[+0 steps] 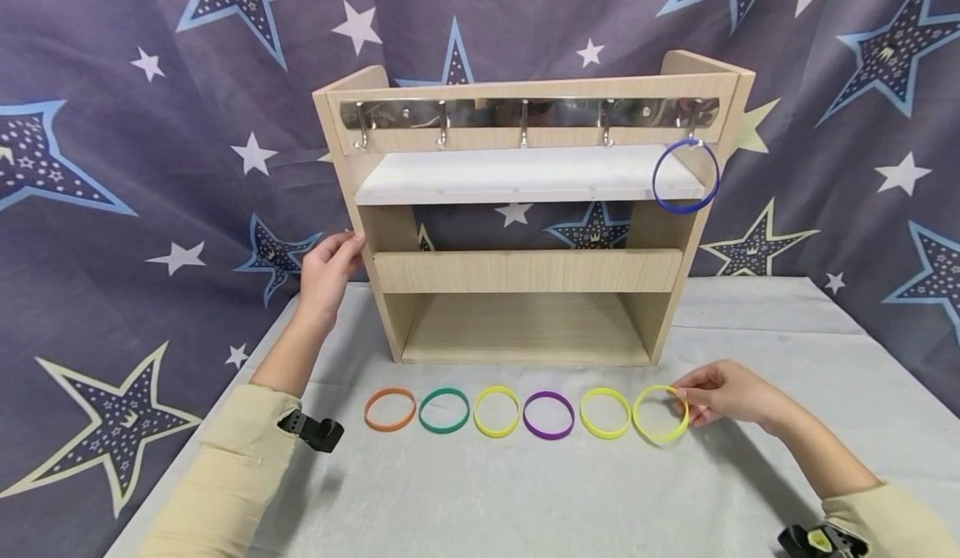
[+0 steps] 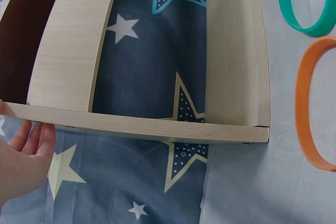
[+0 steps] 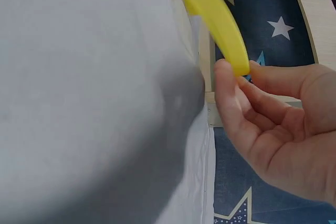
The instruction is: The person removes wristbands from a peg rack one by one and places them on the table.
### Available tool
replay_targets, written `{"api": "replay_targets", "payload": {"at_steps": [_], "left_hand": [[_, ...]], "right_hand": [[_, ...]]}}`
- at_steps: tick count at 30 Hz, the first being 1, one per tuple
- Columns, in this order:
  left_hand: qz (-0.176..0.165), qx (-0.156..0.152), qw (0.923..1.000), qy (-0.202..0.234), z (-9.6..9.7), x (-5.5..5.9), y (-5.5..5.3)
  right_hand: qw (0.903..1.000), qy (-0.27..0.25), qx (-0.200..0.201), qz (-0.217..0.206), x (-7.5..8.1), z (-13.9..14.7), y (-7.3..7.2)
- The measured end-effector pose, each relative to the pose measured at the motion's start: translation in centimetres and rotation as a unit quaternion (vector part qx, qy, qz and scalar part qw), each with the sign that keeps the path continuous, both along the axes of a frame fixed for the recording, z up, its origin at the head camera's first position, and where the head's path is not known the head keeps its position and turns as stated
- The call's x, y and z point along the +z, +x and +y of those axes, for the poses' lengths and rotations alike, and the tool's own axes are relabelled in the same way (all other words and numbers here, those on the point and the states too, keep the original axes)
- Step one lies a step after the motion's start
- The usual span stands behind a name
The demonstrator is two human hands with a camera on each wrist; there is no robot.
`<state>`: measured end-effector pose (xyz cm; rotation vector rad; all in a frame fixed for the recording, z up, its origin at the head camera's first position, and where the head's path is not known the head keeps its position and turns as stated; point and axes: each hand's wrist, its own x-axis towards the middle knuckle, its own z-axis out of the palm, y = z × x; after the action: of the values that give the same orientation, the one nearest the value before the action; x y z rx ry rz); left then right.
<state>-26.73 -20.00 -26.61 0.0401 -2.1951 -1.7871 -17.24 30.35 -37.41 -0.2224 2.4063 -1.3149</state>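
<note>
My right hand (image 1: 729,393) pinches a yellow wristband (image 3: 226,30) by its right side, between thumb and fingertips. That band is tilted, its gripped side raised off the cloth. To its left lies a row of wristbands: yellow (image 1: 585,424), purple (image 1: 528,427), another yellow (image 1: 480,426), green (image 1: 424,422) and orange (image 1: 367,416). With extended fingers, my left hand (image 1: 330,270) touches the left side panel of a wooden shelf rack (image 1: 525,272); the thumb lies near its front edge. A blue wristband (image 1: 681,208) hangs from the rightmost hook.
Along the rack's top runs a metal strip (image 1: 480,113) with several hooks. Below it is a white shelf (image 1: 525,176), then a wooden crossbar and a low compartment. Pale cloth (image 1: 480,500) covers the table. Star-patterned fabric (image 1: 525,7) hangs behind and at both sides.
</note>
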Motion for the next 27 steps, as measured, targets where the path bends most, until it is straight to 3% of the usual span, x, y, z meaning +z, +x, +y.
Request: {"api": "replay_targets", "payload": {"at_steps": [16, 23, 27], "left_hand": [[0.003, 0.001, 1.0, 0.0, 0.0, 0.0, 0.0], [0.006, 0.001, 1.0, 0.001, 0.0, -0.1, 0.0], [0.002, 0.0, 1.0, 0.001, 0.0, 0.0, 0.0]], "right_hand": [[0.9992, 0.032, -0.013, 0.018, 0.4, 0.2, 0.4], [0.9997, 0.001, 0.002, 0.026, 1.4, -0.1, 0.3], [0.9984, 0.018, -0.006, 0.053, 2.4, -0.5, 0.4]]}}
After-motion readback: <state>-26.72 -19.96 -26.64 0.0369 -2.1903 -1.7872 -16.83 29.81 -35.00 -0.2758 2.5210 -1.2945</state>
